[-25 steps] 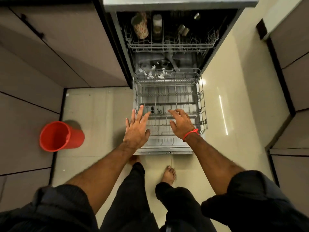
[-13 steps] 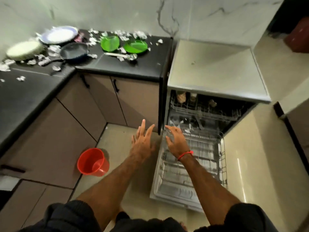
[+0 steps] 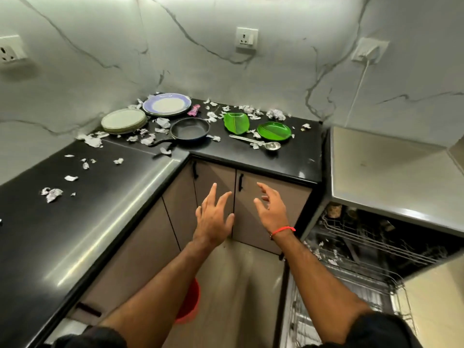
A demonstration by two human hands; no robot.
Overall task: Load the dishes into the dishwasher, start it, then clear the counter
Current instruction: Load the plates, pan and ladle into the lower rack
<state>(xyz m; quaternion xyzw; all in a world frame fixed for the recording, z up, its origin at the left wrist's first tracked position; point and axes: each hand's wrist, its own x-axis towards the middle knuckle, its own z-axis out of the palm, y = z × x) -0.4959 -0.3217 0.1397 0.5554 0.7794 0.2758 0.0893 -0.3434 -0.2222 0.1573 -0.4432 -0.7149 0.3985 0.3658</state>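
Moved: both hands rose from the dishwasher rack [image 3: 356, 277] toward the surface [image 3: 251, 156].
Left grip [image 3: 213, 217]: fingers spread, empty.
Right grip [image 3: 270, 207]: fingers loosely open, empty.

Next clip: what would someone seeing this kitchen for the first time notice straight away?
Two bare, empty hands, left hand and right hand, reach out in mid-air before the cabinet doors. Behind them the black counter is strewn with crumpled foil scraps around stacked plates, a dark frying pan, two green plates and a steel ladle. At the right the dishwasher stands open with its racks pulled out.
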